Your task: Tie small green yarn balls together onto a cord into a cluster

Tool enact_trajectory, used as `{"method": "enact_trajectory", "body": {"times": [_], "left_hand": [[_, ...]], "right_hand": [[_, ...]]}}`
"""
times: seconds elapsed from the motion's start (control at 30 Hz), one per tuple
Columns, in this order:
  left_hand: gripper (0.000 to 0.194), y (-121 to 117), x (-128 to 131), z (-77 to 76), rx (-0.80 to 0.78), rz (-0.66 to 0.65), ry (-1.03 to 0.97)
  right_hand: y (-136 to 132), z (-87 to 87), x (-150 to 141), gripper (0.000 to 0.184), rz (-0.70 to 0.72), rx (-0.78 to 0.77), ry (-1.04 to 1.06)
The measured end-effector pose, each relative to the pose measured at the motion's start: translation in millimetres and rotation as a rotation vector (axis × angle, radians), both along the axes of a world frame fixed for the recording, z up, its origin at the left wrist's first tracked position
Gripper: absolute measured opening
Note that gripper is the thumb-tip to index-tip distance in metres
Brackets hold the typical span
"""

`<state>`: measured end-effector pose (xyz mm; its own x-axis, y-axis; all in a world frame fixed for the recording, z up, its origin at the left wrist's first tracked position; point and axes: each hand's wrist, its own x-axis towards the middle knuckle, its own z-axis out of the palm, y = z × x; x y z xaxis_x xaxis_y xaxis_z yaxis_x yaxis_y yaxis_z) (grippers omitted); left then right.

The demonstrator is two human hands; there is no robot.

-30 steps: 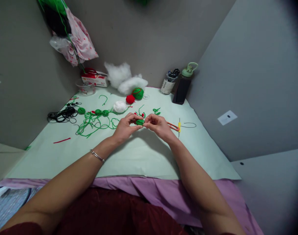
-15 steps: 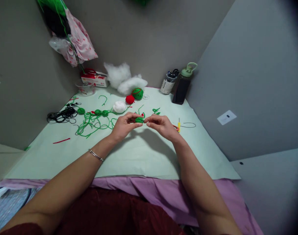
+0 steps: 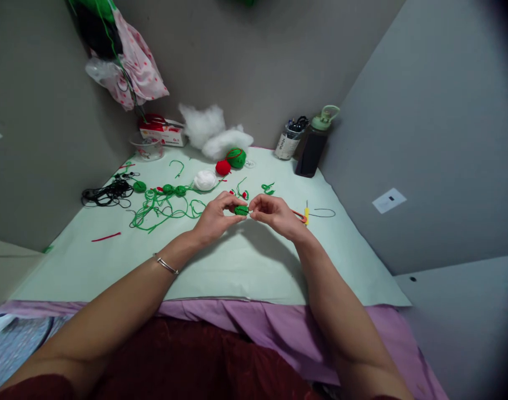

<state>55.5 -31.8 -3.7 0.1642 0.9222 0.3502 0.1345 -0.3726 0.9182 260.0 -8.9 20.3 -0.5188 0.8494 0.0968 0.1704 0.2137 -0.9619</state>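
Green yarn piece [image 3: 241, 210]: partly worked

Head view. Location: the piece is raised above the middle of the tabletop [image 3: 237, 283], between the left hand [image 3: 214, 218] and the right hand [image 3: 274, 214].

Left hand: narrow; thumb and fingers pinch the piece from its left side. Right hand: narrow; thumb and fingertip sit close together at the piece's right end. A dark line [image 3: 248, 210] shows there; whether the right hand grips a thread or a tool is too small to tell.

Progress, as judged: the rounded body appears formed. Detail at the right end appears unfinished, given the right hand's placement. Three green balls [image 3: 168, 189] lie to the left near loose green yarn [image 3: 148, 214]; their stage of completion cannot be confirmed. Small red-and-green pieces [image 3: 245, 195] lie just beyond the hands. White stuffing [image 3: 204, 125] rests at the rear.
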Motion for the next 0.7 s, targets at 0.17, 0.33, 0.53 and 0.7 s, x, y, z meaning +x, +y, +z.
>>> {"method": "enact_trajectory", "body": {"times": [0.17, 0.33, 0.53, 0.7], "left_hand": [[0.030, 1.3, 2.8, -1.5, -0.110, -0.042, -0.127], [0.038, 1.6, 2.9, 1.5, -0.270, -0.073, -0.255], [0.037, 2.4, 0.8, 7.5, -0.362, -0.137, -0.396], [0.038, 2.1, 1.5, 9.3, -0.347, -0.094, -0.405]], "right_hand": [[-2.5, 1.8, -9.4, 0.037, -0.019, -0.075, 0.109], [-5.9, 7.7, -8.9, 0.037, -0.032, -0.061, 0.165], [-5.1, 12.2, 5.0, 0.033, -0.050, 0.002, 0.093], [-3.4, 9.6, 2.9, 0.037, -0.097, 0.058, 0.022]]}}
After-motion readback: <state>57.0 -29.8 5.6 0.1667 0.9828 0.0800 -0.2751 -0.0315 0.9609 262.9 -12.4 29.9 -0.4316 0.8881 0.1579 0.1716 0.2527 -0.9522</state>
